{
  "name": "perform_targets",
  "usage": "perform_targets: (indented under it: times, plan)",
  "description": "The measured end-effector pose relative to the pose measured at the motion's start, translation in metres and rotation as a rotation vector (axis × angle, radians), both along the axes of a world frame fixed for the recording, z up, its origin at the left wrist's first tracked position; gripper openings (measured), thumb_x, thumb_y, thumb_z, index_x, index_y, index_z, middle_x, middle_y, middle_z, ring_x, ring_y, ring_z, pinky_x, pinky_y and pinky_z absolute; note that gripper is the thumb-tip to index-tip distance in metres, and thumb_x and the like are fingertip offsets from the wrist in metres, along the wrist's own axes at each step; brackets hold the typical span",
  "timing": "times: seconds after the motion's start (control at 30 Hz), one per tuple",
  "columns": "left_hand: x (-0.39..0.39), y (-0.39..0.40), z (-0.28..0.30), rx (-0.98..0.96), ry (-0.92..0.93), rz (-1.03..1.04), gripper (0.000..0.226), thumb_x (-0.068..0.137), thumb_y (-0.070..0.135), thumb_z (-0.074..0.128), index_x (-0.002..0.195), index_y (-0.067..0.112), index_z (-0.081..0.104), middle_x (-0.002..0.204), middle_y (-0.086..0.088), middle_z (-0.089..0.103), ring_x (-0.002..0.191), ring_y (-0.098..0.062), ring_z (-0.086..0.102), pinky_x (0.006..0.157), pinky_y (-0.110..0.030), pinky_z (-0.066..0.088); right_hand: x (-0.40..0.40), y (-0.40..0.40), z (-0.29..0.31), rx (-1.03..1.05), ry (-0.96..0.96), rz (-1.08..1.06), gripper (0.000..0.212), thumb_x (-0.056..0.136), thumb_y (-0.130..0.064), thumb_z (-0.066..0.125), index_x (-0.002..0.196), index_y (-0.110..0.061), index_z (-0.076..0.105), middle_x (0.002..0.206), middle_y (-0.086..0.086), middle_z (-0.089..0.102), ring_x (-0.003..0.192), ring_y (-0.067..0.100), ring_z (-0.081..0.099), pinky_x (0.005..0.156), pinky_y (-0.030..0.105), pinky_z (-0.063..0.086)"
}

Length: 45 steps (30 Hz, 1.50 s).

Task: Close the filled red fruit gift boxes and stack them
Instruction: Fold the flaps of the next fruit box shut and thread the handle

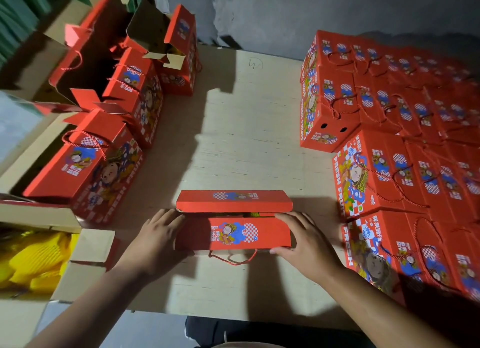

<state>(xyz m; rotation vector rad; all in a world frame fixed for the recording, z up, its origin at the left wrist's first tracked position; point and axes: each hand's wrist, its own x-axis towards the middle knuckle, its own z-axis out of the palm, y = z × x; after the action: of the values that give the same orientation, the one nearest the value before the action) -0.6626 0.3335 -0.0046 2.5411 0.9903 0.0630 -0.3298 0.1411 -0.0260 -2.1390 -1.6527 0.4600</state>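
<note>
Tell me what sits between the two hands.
In the head view, the red box with its lid flaps not fully shut; the left hand and right hand touch its ends.

Pale board (249,129) bearing red gift boxes (233,233)
</note>
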Motion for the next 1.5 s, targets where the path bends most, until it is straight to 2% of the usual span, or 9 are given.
perform_targets:
  times: [0.23,0.43,0.63,0.8,0.87,1.07,1.17,1.33,1.5]
  plan:
    - [-0.008,-0.009,-0.01,0.122,0.02,-0.029,0.075,0.088,0.058,0.068,0.153,0.027,0.05,0.148,0.006,0.057,0.135,-0.023,0.05,0.111,-0.045,0.042,0.0,-0.005,-0.008,0.032,-0.063,0.001,0.077,0.081,-0.061,0.076,0.146,-0.027,0.056,0.154,-0.016,0.049,0.146,0.003,0.039,0.118,0.034,0.042]
    - [-0.01,-0.029,-0.022,0.079,0.006,0.041,0.07,0.105,0.063,0.035,0.166,0.029,0.027,0.167,0.004,0.034,0.154,-0.022,0.031,0.114,-0.047,0.041,-0.013,-0.021,-0.02,-0.039,-0.072,0.028,0.077,0.1,-0.066,0.046,0.164,-0.025,0.033,0.173,-0.016,0.016,0.159,0.007,0.018,0.122,0.027,0.029]
    - [-0.003,-0.01,-0.029,0.06,-0.267,0.202,0.034,0.096,0.015,0.074,0.128,0.026,0.075,0.124,0.004,0.058,0.106,-0.018,0.057,0.088,-0.034,0.054,-0.008,-0.004,-0.014,0.144,0.175,-0.315,0.05,0.095,-0.065,0.057,0.126,-0.028,0.072,0.145,-0.02,0.05,0.141,0.013,0.049,0.112,0.025,0.039]
    - [0.005,0.001,-0.029,-0.035,-0.414,0.341,0.028,0.078,0.002,0.088,0.094,0.025,0.083,0.097,0.029,0.064,0.088,0.01,0.062,0.082,-0.001,0.041,0.0,0.015,-0.003,0.18,0.29,-0.255,0.088,0.086,-0.042,0.082,0.159,-0.039,0.033,0.166,-0.015,0.033,0.151,0.009,0.037,0.114,0.036,0.044]
    - [0.004,-0.002,-0.027,-0.08,-0.451,0.381,0.028,0.079,0.004,0.087,0.092,0.028,0.079,0.094,0.034,0.064,0.089,0.015,0.062,0.079,0.001,0.041,0.0,0.019,-0.002,0.163,0.174,-0.122,0.068,0.09,-0.053,0.073,0.151,-0.038,0.047,0.168,-0.018,0.027,0.153,0.005,0.032,0.119,0.033,0.038]
    - [-0.001,-0.014,-0.029,-0.261,-0.572,0.533,0.032,0.084,0.034,0.086,0.098,0.037,0.058,0.103,0.028,0.07,0.09,0.006,0.068,0.067,-0.016,0.053,-0.003,0.027,-0.005,0.125,0.042,-0.067,0.033,0.093,-0.05,0.07,0.114,-0.025,0.064,0.161,-0.014,0.038,0.142,0.007,0.046,0.111,0.035,0.045]
    - [0.002,-0.002,-0.028,-0.141,-0.461,0.427,0.043,0.09,0.051,0.076,0.126,0.039,0.054,0.124,0.025,0.054,0.109,0.004,0.055,0.086,-0.025,0.049,0.0,0.048,0.004,0.058,-0.005,-0.039,0.034,0.087,-0.047,0.079,0.104,-0.027,0.057,0.158,-0.011,0.04,0.137,0.013,0.05,0.11,0.035,0.043]
    - [0.017,0.039,-0.026,-0.183,-0.239,0.117,0.072,0.096,0.058,0.062,0.16,0.032,0.04,0.173,-0.003,0.017,0.159,-0.019,0.016,0.125,-0.039,0.024,0.003,0.079,0.012,-0.093,-0.154,0.196,0.059,0.096,-0.046,0.07,0.148,-0.024,0.052,0.159,0.001,0.044,0.147,0.024,0.042,0.122,0.046,0.033]
    - [0.036,0.058,-0.022,-0.033,0.055,-0.128,0.06,0.108,0.052,0.035,0.165,0.043,0.016,0.169,-0.01,0.025,0.157,-0.03,0.018,0.12,-0.05,0.038,0.004,0.087,0.008,-0.081,-0.268,0.222,0.06,0.101,-0.039,0.065,0.155,-0.02,0.048,0.147,0.007,0.051,0.131,0.03,0.052,0.116,0.044,0.041]
